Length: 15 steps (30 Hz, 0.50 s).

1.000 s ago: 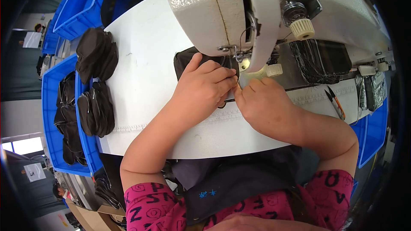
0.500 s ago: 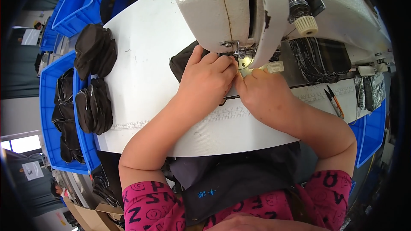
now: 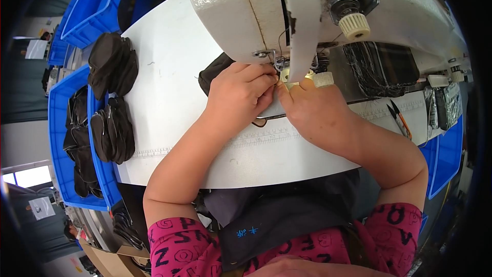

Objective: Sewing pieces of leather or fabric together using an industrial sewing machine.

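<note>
At the white sewing machine (image 3: 246, 15), a dark fabric piece (image 3: 211, 73) sticks out to the left from under my left hand (image 3: 237, 95). That hand's fingers are bent and pressed together on the piece, just left of the presser foot. My right hand (image 3: 319, 110) lies close on the other side, its thumb and index finger meeting near the left fingertips below the needle area. What the right fingers pinch is hidden. A small brown loop (image 3: 260, 122) shows beneath my left hand.
Dark pouches (image 3: 113, 128) are piled on the table's left edge, beside a blue bin (image 3: 55, 138) holding more. Right of the needle lies a stack of black fabric pieces (image 3: 384, 72). Orange-handled thread snips (image 3: 401, 120) rest by the ruler strip (image 3: 277, 136) on the white table (image 3: 169, 82).
My left hand has shifted slightly left and down, its index finger now folded in with the others. The fabric piece has moved a little left. The right hand has barely moved.
</note>
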Available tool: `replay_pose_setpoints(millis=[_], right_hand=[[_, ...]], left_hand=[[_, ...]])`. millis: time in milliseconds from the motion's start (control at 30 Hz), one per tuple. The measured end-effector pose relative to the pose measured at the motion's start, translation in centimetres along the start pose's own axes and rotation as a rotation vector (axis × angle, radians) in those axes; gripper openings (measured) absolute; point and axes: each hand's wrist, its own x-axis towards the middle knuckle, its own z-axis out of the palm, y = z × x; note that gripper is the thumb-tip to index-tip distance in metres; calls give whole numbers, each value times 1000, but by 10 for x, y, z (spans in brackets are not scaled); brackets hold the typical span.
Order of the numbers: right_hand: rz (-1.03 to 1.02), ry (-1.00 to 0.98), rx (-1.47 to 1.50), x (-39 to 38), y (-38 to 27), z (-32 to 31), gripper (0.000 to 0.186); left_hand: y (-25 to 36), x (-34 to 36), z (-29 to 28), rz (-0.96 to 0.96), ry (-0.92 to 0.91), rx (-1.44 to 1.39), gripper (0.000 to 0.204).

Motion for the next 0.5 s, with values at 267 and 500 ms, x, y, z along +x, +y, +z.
replay_pose_setpoints(millis=[267, 500], right_hand=[[16, -54, -18, 2, -1, 0, 36], [-6, 145, -17, 1, 1, 4, 10]], left_hand=[[5, 3, -4, 101, -6, 131, 18], [14, -1, -4, 22, -61, 145, 20]])
